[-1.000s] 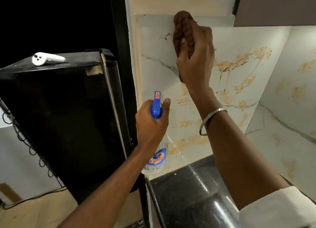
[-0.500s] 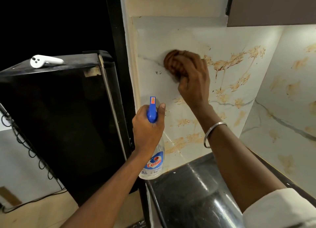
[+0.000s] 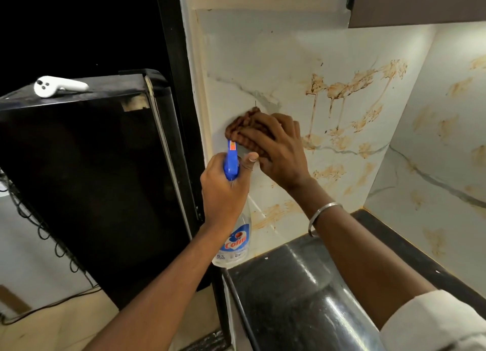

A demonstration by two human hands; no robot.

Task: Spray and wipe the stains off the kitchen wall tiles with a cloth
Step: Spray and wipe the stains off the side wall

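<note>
My right hand [image 3: 281, 150] presses a brown ribbed cloth [image 3: 243, 126] flat against the white marble-look wall tiles [image 3: 263, 61], at the left side of the wall near the corner trim. My left hand [image 3: 223, 190] grips a clear spray bottle [image 3: 235, 241] with a blue trigger head [image 3: 231, 161], held upright just below and left of the cloth. Orange-brown stains [image 3: 352, 87] with drips run across the tile to the right of the cloth, and more smears [image 3: 273, 214] sit low near the counter. The tile above the cloth looks mostly free of stains.
A black glossy counter [image 3: 302, 293] lies below the wall. A black fridge [image 3: 92, 179] stands to the left with a white controller [image 3: 59, 86] on its top. The side wall tiles [image 3: 447, 140] on the right carry more stains. A cabinet [image 3: 420, 3] hangs at the upper right.
My right hand has dragged the cloth down the tile from its top edge to mid height. The stains where it passed are gone. The left hand with the bottle stayed roughly in place.
</note>
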